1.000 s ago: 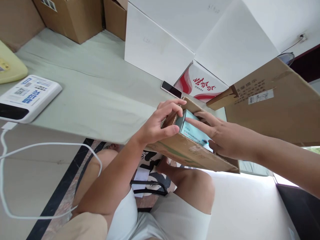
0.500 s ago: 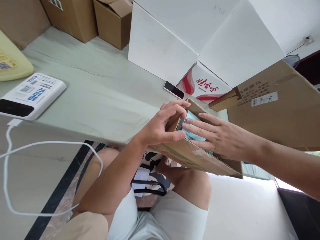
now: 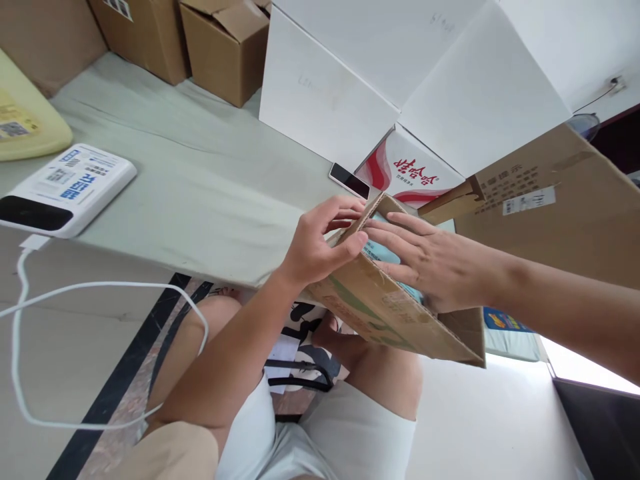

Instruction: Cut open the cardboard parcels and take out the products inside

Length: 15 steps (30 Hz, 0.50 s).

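Observation:
An open cardboard box (image 3: 380, 310) is held tilted above my lap at the edge of the cloth-covered surface. My left hand (image 3: 320, 243) grips its left end, the thumb at the rim and the other fingers bent around the outside. Inside the box lies a light-blue printed packet (image 3: 383, 251). My right hand (image 3: 433, 267) reaches over the rim with its fingers stretched out flat against the packet, covering much of it. Whatever lies deeper in the box is hidden.
Beyond the box stand a dark-screened device (image 3: 350, 181), a white-and-red carton (image 3: 410, 170) and a big brown carton (image 3: 555, 220). White panels (image 3: 330, 93) rise behind. At left, a white power bank (image 3: 70, 190) trails a white cable (image 3: 115, 285). Brown boxes (image 3: 225, 57) stand farther back.
My left hand has shifted slightly left, its thumb now over the box's rim. The right fingers sit a little deeper inside the box, which has tipped slightly and shows more of its front.

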Each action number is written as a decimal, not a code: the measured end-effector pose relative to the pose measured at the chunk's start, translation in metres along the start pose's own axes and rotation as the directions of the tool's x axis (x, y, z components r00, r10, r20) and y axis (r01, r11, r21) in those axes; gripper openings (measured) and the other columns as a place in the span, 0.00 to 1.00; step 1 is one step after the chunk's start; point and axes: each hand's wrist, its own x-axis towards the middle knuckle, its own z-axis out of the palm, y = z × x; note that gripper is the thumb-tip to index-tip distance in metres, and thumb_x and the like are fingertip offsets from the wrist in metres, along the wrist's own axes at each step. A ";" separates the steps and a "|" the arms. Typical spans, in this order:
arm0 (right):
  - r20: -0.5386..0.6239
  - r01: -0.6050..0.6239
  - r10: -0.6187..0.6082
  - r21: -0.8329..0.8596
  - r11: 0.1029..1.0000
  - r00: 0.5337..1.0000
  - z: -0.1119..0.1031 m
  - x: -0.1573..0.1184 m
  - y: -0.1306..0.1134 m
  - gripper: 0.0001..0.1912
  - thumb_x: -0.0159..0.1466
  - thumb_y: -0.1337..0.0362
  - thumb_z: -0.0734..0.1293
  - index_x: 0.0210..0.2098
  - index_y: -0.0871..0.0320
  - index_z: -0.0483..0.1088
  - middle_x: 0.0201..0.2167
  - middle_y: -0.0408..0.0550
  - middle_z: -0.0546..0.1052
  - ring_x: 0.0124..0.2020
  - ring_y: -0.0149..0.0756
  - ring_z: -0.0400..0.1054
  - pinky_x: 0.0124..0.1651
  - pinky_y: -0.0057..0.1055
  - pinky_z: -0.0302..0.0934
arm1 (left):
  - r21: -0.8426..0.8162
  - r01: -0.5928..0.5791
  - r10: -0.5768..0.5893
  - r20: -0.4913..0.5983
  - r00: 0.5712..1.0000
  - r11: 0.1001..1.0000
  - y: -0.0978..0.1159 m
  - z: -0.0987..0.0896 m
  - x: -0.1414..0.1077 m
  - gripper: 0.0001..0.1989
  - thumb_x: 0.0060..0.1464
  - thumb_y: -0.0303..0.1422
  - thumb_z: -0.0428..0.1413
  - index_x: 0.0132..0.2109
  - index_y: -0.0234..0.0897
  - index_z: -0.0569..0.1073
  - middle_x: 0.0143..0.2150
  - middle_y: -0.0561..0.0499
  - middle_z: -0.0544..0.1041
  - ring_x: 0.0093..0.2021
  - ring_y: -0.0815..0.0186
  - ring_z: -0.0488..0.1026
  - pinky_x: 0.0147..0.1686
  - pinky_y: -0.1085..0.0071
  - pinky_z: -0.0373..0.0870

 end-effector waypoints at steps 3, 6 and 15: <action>-0.010 -0.014 0.015 0.019 1.000 1.000 0.001 0.000 -0.003 0.51 0.53 0.58 0.74 0.72 0.56 0.53 0.75 0.68 0.54 0.74 0.61 0.52 0.70 0.62 0.52 | 0.127 0.001 0.024 -0.198 0.980 0.992 0.001 0.001 -0.001 0.12 0.62 0.43 0.56 0.38 0.41 0.76 0.39 0.50 0.84 0.38 0.66 0.82 0.38 0.70 0.80; 0.017 -0.051 0.051 -0.008 0.999 0.999 0.000 0.001 -0.006 0.54 0.51 0.56 0.77 0.72 0.56 0.54 0.75 0.70 0.52 0.73 0.64 0.53 0.67 0.60 0.55 | 0.240 -0.006 0.072 -0.265 0.962 0.971 0.003 -0.001 -0.001 0.13 0.63 0.43 0.57 0.35 0.40 0.77 0.31 0.52 0.83 0.31 0.67 0.79 0.34 0.71 0.78; 0.037 -0.085 0.087 -0.062 0.994 0.996 -0.003 0.001 -0.006 0.65 0.46 0.42 0.79 0.75 0.51 0.49 0.72 0.63 0.58 0.71 0.68 0.51 0.68 0.67 0.49 | 0.353 0.175 -0.160 -0.073 0.984 0.919 0.006 -0.011 0.004 0.14 0.59 0.39 0.56 0.29 0.35 0.74 0.22 0.56 0.71 0.25 0.69 0.68 0.26 0.73 0.64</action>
